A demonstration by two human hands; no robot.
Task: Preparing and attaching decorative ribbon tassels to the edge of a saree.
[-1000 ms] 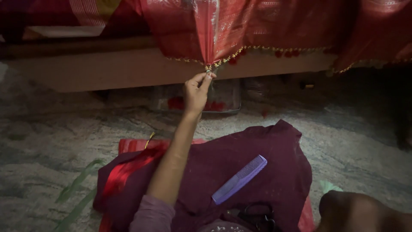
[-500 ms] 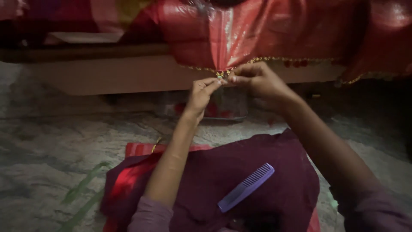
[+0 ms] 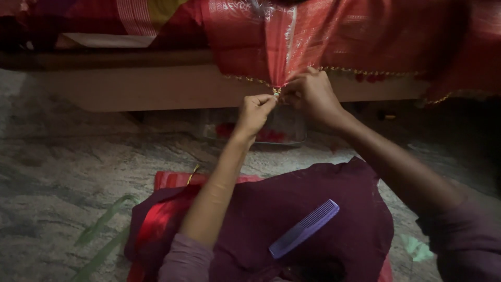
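Head view: I look down past my lap to the upper middle of the frame, where both my hands meet.
Cloth: the glossy red woven cloth with gold beaded trim [image 3: 334, 36] hangs over the pale ledge [image 3: 156, 89] along the top of the frame; its lower edge is gathered into a point [image 3: 276, 90] at upper centre.
Left hand: my left hand [image 3: 254, 112] reaches up from below, fingertips pinched together on the gathered point from its left and underside.
Right hand: my right hand [image 3: 312, 94] comes in from the right, fingers closed on the same point; I cannot tell how much trim they grip.
Key relation: the point lies between the two sets of fingertips, touching both; the gather's long axis runs straight up into the cloth, and neither hand is clearer nearer.
Lap: dark maroon fabric [image 3: 313, 209] fills the lower centre, with a lilac plastic comb [image 3: 304, 228] lying slantwise on it, well apart from both hands.
Floor: mottled grey stone floor [image 3: 62, 172], with green strips [image 3: 99, 235] at lower left.
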